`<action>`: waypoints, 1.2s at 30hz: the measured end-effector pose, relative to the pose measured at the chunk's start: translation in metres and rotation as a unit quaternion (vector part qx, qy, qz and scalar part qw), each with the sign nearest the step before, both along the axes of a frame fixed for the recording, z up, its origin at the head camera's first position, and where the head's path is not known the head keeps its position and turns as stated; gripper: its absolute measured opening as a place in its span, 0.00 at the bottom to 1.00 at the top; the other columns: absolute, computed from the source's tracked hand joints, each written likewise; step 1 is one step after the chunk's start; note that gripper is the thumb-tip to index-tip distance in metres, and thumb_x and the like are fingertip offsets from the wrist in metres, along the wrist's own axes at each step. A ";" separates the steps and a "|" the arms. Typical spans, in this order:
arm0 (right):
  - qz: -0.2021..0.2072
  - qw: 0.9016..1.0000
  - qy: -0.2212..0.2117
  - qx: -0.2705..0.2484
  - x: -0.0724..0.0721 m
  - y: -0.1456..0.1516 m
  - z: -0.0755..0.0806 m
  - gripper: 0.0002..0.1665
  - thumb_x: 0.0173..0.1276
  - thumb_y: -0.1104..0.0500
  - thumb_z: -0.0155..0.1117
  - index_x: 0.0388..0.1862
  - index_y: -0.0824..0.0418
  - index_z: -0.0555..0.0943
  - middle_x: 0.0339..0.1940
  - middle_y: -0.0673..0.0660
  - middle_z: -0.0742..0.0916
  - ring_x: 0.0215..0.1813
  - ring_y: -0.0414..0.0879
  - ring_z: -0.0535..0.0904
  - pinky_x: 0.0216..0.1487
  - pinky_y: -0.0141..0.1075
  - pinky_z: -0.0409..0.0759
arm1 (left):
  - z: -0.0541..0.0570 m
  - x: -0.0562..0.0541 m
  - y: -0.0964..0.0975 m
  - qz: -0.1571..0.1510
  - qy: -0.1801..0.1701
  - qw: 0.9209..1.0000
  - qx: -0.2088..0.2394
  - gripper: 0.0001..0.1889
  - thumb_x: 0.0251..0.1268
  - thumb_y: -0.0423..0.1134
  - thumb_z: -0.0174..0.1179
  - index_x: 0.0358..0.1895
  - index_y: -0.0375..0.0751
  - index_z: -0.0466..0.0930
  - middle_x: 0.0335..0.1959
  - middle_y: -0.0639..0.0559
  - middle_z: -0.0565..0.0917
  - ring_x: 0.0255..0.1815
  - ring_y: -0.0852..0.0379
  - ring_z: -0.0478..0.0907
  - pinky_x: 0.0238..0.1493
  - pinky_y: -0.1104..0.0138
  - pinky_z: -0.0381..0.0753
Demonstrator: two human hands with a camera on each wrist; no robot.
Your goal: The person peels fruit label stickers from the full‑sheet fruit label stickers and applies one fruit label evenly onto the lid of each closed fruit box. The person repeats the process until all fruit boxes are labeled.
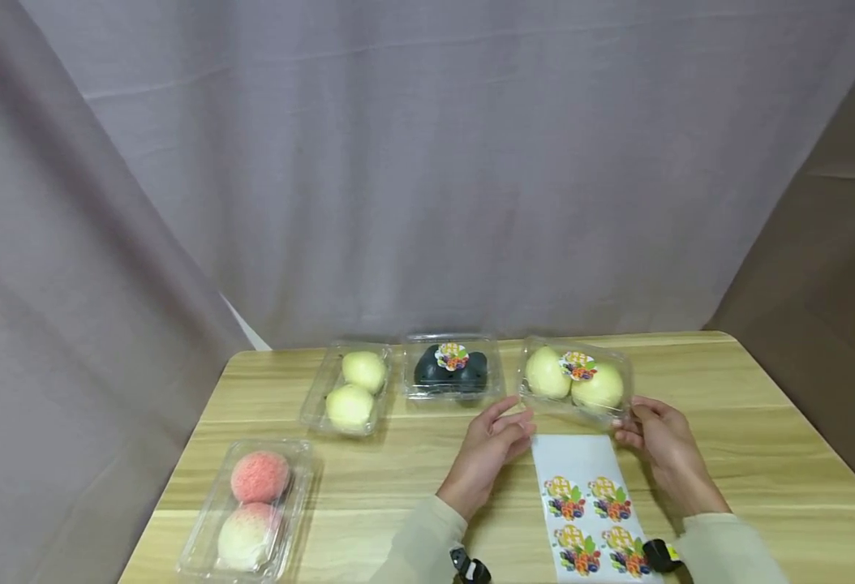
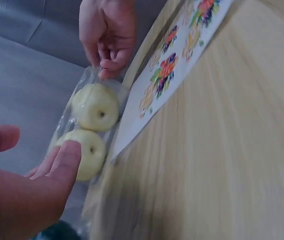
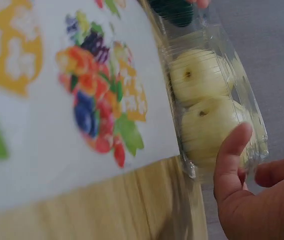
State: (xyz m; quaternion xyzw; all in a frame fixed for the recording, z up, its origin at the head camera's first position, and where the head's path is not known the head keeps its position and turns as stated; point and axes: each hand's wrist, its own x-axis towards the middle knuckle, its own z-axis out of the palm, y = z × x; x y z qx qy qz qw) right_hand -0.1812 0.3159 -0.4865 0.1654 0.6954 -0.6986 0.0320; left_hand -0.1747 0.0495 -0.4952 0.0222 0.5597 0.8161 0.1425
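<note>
Clear plastic forms the stickered pale-fruit box (image 1: 575, 407), angled near the far edge of the table (image 1: 756, 438), just beyond the sticker sheet (image 1: 573, 456), which seems laid within reach of both hands. The right hand (image 1: 670, 442) pinches the box's near right corner, probably to steer it; the left hand (image 1: 487, 444) has extended fingers, thumb parted, gripping nothing beside the near left corner. Room opens rightward; leftward, the dark-fruit box (image 1: 427, 396) sits close.

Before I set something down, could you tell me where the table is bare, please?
Bare wood lies between the pink-fruit box and left hand, and right of the right hand. Crowded: the three back boxes and sticker sheet between the hands.
</note>
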 end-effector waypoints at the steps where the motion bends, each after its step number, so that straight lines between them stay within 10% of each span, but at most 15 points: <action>1: 0.007 1.000 0.002 0.011 0.002 0.001 0.000 0.35 0.90 0.57 0.33 0.82 0.80 0.45 0.45 0.54 0.80 0.38 0.35 0.86 0.44 0.31 0.88 | 0.002 0.002 -0.003 -0.003 0.005 1.000 -0.012 0.28 0.70 0.26 0.60 0.74 0.33 0.71 0.64 0.34 0.83 0.61 0.40 0.84 0.64 0.54 0.84; 12: -0.046 0.961 0.115 0.248 0.043 -0.031 0.045 0.35 0.87 0.51 0.45 0.78 0.75 0.53 0.60 0.65 0.69 0.46 0.32 0.71 0.36 0.24 0.80 | 0.044 0.032 -0.054 0.034 0.078 0.994 -0.069 0.17 0.73 0.27 0.56 0.61 0.31 0.80 0.50 0.45 0.87 0.49 0.54 0.86 0.54 0.57 0.88; 17: 0.010 0.944 0.175 0.279 0.060 -0.066 0.075 0.31 0.87 0.53 0.51 0.76 0.71 0.60 0.60 0.64 0.76 0.53 0.32 0.72 0.42 0.21 0.80 | 0.061 0.049 -0.079 0.077 0.095 0.989 -0.079 0.14 0.75 0.29 0.57 0.59 0.30 0.80 0.46 0.47 0.87 0.49 0.52 0.85 0.49 0.64 0.88; 21: 0.063 0.951 0.181 0.242 0.072 -0.104 0.086 0.23 0.85 0.59 0.53 0.73 0.67 0.68 0.57 0.61 0.81 0.48 0.31 0.80 0.45 0.29 0.85 | 0.063 0.060 -0.099 0.125 0.079 0.986 -0.081 0.14 0.74 0.31 0.60 0.58 0.29 0.78 0.45 0.47 0.85 0.49 0.52 0.84 0.50 0.63 0.87; 29: 0.121 0.972 0.165 0.115 0.079 -0.190 0.058 0.14 0.77 0.67 0.63 0.59 0.64 0.78 0.48 0.59 0.84 0.45 0.41 0.86 0.43 0.36 0.88 | 0.043 0.067 -0.126 0.260 -0.011 0.964 -0.046 0.15 0.79 0.36 0.54 0.62 0.34 0.70 0.52 0.49 0.74 0.51 0.53 0.75 0.45 0.67 0.84; 36: 0.156 0.968 0.173 0.097 0.065 -0.234 0.021 0.14 0.75 0.67 0.65 0.57 0.67 0.79 0.45 0.57 0.85 0.42 0.51 0.88 0.37 0.32 0.86 | 0.024 0.063 -0.148 0.267 -0.074 0.959 0.063 0.25 0.86 0.47 0.48 0.70 0.33 0.56 0.61 0.45 0.64 0.58 0.55 0.73 0.62 0.66 0.82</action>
